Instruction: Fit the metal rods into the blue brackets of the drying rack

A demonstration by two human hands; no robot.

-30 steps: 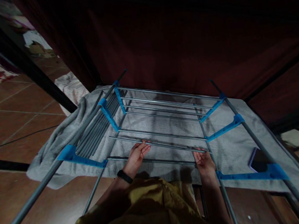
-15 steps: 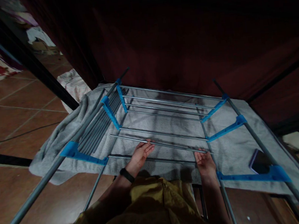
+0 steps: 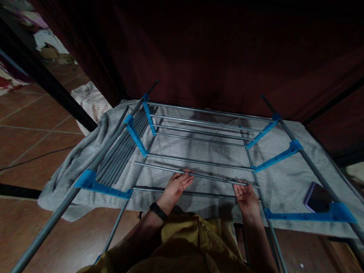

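A folding drying rack [image 3: 204,162] of grey metal rods and blue plastic joints stands over a grey towel [image 3: 282,178] spread on the floor. My left hand [image 3: 178,186], a black band on its wrist, lies palm up under a front rod with fingers curled up to touch it. At the rack's right side, my right hand [image 3: 246,194] has its fingers hooked loosely over the same rod. A mustard-yellow cloth [image 3: 187,256] hangs over the near rods below my arms.
A dark phone [image 3: 316,196] lies on the towel at the right, beside a blue joint. Dark red fabric rises behind the rack. A striped cloth heap [image 3: 90,103] and brown floor tiles [image 3: 15,139] are at the left.
Both hands have shifted slightly right along the rod with the view; their grip looks the same.
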